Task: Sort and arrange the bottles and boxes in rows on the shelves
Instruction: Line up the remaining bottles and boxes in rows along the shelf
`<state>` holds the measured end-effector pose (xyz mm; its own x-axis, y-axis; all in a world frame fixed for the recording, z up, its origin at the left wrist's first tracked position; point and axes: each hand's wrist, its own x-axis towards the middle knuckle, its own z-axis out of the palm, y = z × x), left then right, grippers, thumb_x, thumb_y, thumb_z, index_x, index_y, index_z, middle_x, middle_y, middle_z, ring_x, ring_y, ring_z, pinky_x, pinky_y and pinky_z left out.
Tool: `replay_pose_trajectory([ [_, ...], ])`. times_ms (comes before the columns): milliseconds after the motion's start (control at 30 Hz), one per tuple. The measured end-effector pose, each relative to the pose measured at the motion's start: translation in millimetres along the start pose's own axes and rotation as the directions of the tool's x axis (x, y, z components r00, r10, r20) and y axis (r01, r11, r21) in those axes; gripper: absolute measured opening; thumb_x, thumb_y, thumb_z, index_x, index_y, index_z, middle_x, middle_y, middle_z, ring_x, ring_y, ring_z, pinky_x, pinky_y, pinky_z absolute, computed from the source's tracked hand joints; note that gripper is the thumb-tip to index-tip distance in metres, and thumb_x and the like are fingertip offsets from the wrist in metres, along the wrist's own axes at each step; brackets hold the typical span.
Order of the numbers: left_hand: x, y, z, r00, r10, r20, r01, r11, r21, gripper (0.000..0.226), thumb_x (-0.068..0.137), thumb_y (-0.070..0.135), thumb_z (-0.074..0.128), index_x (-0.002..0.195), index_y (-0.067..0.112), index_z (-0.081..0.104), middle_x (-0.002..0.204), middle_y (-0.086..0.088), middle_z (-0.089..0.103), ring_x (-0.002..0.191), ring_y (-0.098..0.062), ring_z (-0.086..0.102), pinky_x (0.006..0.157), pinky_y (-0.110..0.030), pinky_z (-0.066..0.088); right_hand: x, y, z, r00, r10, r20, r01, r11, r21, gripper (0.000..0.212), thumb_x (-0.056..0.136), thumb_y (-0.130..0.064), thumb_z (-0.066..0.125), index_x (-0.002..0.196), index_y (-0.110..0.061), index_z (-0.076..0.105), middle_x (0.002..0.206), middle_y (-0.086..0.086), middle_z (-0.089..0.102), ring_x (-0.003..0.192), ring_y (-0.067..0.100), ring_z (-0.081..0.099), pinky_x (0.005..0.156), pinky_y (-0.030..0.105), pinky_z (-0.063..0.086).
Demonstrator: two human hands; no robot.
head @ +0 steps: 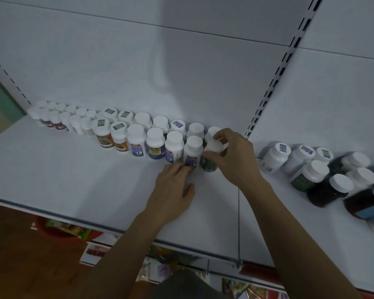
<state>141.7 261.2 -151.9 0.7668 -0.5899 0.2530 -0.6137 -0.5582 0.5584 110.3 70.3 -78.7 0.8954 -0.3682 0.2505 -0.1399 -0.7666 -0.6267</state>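
Getting there by the look of it, maybe a bit past halfway, but not done: a double row of white-capped bottles (136, 139) is being built along the back edge of the left shelf (73, 180), running from the back left corner almost to the right edge. The small bottles (58, 117) are being kept at the left end and the bigger ones towards the right. At the right end of the front row a green-labelled bottle (209, 164) is being gripped by the right hand (233, 156), with fingers and thumb curled round its white cap. It is being held upright just beside its neighbour, though whether its base is fully down can't be told. That neighbour, a blue-labelled bottle (192, 152), is being touched at its base by the fingertips of the left hand (173, 190), which is lying flat and relaxed on the shelf and clamped on nothing. So this last front slot is judged as being filled right now. What is being left to do: the loose bunch of bottles (300, 156) on the right shelf (300, 223), near its back left corner, with white ones and dark brown ones (330, 190) jumbled together, some leaning, in no rows at all. No boxes are being spotted on either shelf. Some packets (171, 262) are being glimpsed below the front edge, too blurry to call.
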Motion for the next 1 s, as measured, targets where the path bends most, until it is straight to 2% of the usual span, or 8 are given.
replay_pose_trajectory([
  [67, 0, -1, 0, 1.000, 0.001, 0.016, -0.001, 1.000, 0.016, 0.049, 0.089, 0.034, 0.054, 0.135, 0.016, 0.058, 0.131, -0.001, 0.056, 0.120, -0.023, 0.049, 0.098, -0.043, 0.046, -4, 2, -3, 1.000, 0.008, -0.003, -0.008, 1.000, 0.003, 0.045, 0.082, -0.039, 0.081, 0.117, -0.020, 0.060, 0.109, -0.002, 0.061, 0.084, 0.017, 0.060, 0.067, 0.017, 0.039],
  [200, -1, 2, 2, 1.000, 0.027, 0.011, -0.027, 0.998, 0.061, 0.034, 0.088, 0.029, 0.063, 0.121, 0.019, 0.066, 0.123, 0.001, 0.056, 0.114, -0.023, 0.050, 0.089, -0.042, 0.047, -8, 16, -26, 0.991, 0.025, -0.134, -0.037, 0.996, -0.086, 0.031, 0.095, -0.042, 0.064, 0.117, -0.020, 0.062, 0.114, 0.001, 0.060, 0.087, 0.014, 0.058, 0.074, 0.025, 0.042],
  [367, 6, 16, 10, 0.999, 0.008, 0.038, -0.012, 0.995, 0.098, 0.028, 0.089, 0.026, 0.066, 0.117, 0.022, 0.066, 0.117, 0.001, 0.057, 0.109, -0.021, 0.054, 0.082, -0.039, 0.045, -11, 47, -70, 0.936, 0.117, -0.333, -0.204, 0.948, -0.243, 0.024, 0.092, -0.025, 0.063, 0.114, -0.016, 0.064, 0.118, 0.012, 0.058, 0.095, 0.031, 0.060, 0.074, 0.031, 0.040],
  [600, 11, 28, 14, 1.000, 0.003, 0.016, -0.004, 0.997, 0.074, 0.021, 0.086, 0.020, 0.065, 0.107, 0.023, 0.066, 0.083, 0.012, 0.050, 0.087, -0.020, 0.058, 0.077, -0.042, 0.048, -7, 66, -77, 0.974, 0.214, -0.071, -0.225, 0.921, -0.317, 0.040, 0.088, -0.004, 0.055, 0.126, -0.014, 0.062, 0.117, 0.017, 0.063, 0.105, 0.036, 0.060, 0.079, 0.032, 0.042],
  [700, 11, 29, 15, 1.000, 0.021, 0.006, -0.021, 0.997, 0.073, 0.026, 0.084, 0.019, 0.066, 0.110, 0.025, 0.067, 0.082, 0.013, 0.048, 0.084, -0.020, 0.058, 0.074, -0.039, 0.045, -5, 52, -69, 0.988, 0.145, -0.043, -0.151, 0.965, -0.213, 0.038, 0.089, -0.005, 0.060, 0.125, -0.016, 0.059, 0.110, 0.009, 0.063, 0.091, 0.027, 0.062, 0.074, 0.025, 0.043],
  [767, 12, 29, 17, 1.000, 0.014, 0.000, -0.014, 0.997, 0.075, 0.030, 0.084, 0.020, 0.066, 0.113, 0.026, 0.068, 0.083, 0.011, 0.053, 0.084, -0.019, 0.057, 0.073, -0.038, 0.044, 0, 40, -61, 0.991, 0.136, -0.004, -0.135, 0.982, -0.131, 0.033, 0.090, -0.011, 0.066, 0.122, -0.018, 0.059, 0.107, 0.001, 0.058, 0.083, 0.021, 0.060, 0.065, 0.009, 0.039],
  [900, 10, 27, 17, 1.000, 0.021, -0.003, -0.021, 0.997, 0.077, 0.030, 0.083, 0.021, 0.065, 0.112, 0.026, 0.068, 0.086, 0.007, 0.061, 0.083, -0.019, 0.058, 0.071, -0.037, 0.044, 15, 25, -40, 0.994, 0.105, 0.006, -0.104, 0.993, -0.049, 0.027, 0.088, -0.015, 0.072, 0.110, -0.020, 0.056, 0.107, 0.001, 0.059, 0.080, 0.021, 0.061, 0.064, 0.018, 0.038],
  [1000, 9, 26, 17, 0.999, 0.038, 0.000, -0.038, 0.996, 0.081, 0.027, 0.084, 0.018, 0.067, 0.110, 0.025, 0.069, 0.092, 0.006, 0.063, 0.087, -0.019, 0.059, 0.072, -0.036, 0.042, 19, 24, -31, 0.994, 0.108, -0.018, -0.108, 0.994, -0.017, 0.024, 0.088, -0.015, 0.072, 0.102, -0.021, 0.054, 0.107, 0.004, 0.062, 0.086, 0.023, 0.061, 0.061, 0.012, 0.036],
])
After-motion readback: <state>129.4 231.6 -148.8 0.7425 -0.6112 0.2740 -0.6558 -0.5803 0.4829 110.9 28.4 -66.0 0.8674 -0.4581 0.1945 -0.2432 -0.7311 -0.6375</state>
